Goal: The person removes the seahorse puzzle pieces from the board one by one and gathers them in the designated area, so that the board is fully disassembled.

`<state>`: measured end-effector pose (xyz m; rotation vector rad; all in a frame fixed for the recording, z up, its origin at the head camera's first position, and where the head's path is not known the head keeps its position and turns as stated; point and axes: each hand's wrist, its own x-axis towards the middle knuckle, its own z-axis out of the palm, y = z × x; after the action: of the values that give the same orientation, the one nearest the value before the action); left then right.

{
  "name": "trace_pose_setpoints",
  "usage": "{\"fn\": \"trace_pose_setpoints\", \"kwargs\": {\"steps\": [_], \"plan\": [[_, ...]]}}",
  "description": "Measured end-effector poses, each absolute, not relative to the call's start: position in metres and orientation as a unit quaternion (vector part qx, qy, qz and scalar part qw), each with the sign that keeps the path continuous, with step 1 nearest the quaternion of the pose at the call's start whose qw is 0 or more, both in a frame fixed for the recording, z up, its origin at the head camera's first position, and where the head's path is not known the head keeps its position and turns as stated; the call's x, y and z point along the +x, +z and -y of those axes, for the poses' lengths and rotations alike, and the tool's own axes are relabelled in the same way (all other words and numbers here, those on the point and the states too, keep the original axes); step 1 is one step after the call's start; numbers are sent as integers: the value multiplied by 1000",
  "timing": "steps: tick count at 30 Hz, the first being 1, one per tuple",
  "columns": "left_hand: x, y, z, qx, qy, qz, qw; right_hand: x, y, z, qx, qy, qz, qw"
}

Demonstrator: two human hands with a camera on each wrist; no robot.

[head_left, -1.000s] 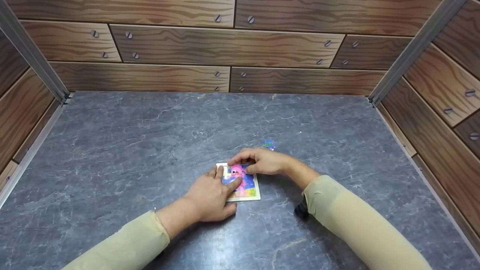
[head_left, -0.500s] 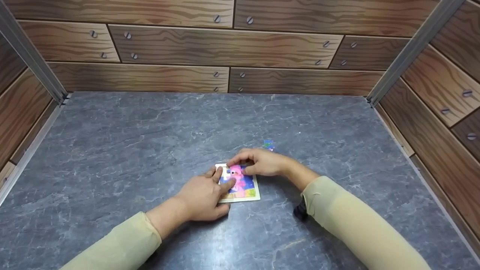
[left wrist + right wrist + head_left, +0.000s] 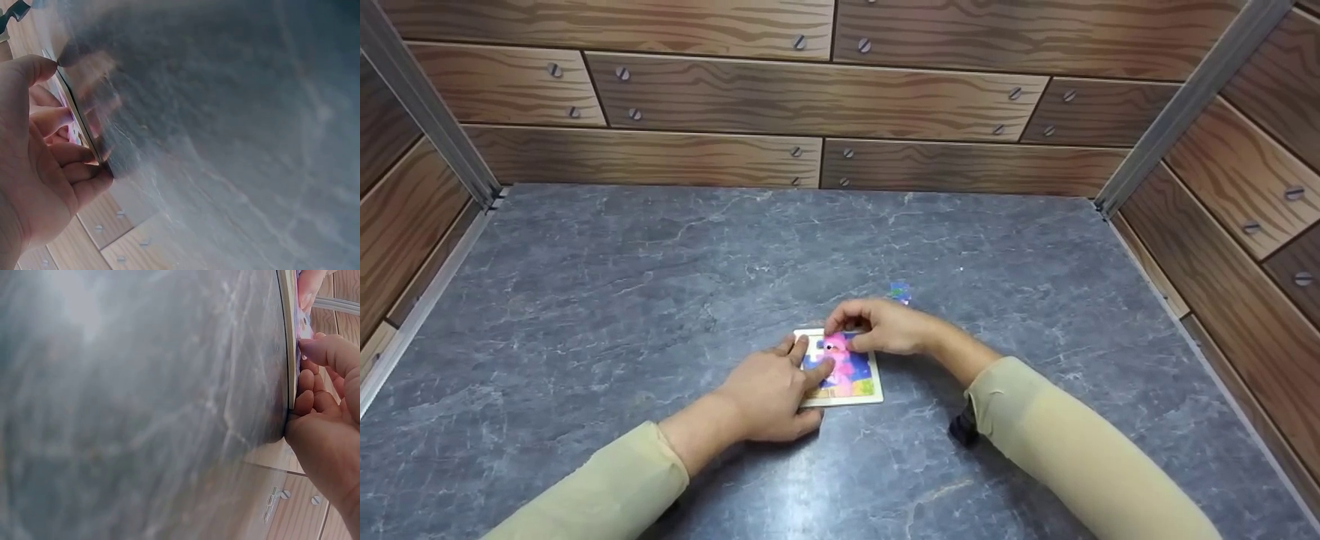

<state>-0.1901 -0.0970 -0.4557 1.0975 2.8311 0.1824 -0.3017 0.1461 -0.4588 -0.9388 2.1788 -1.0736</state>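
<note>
A small jigsaw puzzle (image 3: 864, 369) in a pale tray frame lies on the table, its picture a pink character on blue. My left hand (image 3: 769, 394) spans its left side, thumb at the near edge and fingers at the left edge, with the index fingertip on the picture. In the left wrist view, that hand (image 3: 48, 143) holds the frame between thumb and fingers. At the far edge, my right hand (image 3: 889, 326) pinches a pink puzzle piece (image 3: 834, 343) between thumb and fingers. How fully that piece sits in the frame is hidden.
Loose blue-green puzzle pieces (image 3: 899, 291) lie just beyond the right hand, partly covered by it. A grey marbled tabletop (image 3: 660, 262) runs back to a wood-patterned wall (image 3: 817, 97), with matching side walls and metal corner posts (image 3: 1192, 105).
My left hand has slid slightly left and its index finger has drawn back across the picture. The right fingertips have shifted a little to the right on the pink piece.
</note>
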Motion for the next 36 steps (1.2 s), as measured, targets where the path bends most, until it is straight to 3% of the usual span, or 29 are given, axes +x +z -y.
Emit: {"fn": "trace_pose_setpoints", "kwargs": {"steps": [9,19,36], "plan": [[-190,-457,97,366,56,-928,36,-299,-456,-144,-358,-389,-812,248],[-191,-458,96,362,57,-930,34,-295,-454,-142,-395,-344,-831,187],[-191,-458,96,365,48,-929,32,-292,-452,-138,-396,-325,-843,165]]}}
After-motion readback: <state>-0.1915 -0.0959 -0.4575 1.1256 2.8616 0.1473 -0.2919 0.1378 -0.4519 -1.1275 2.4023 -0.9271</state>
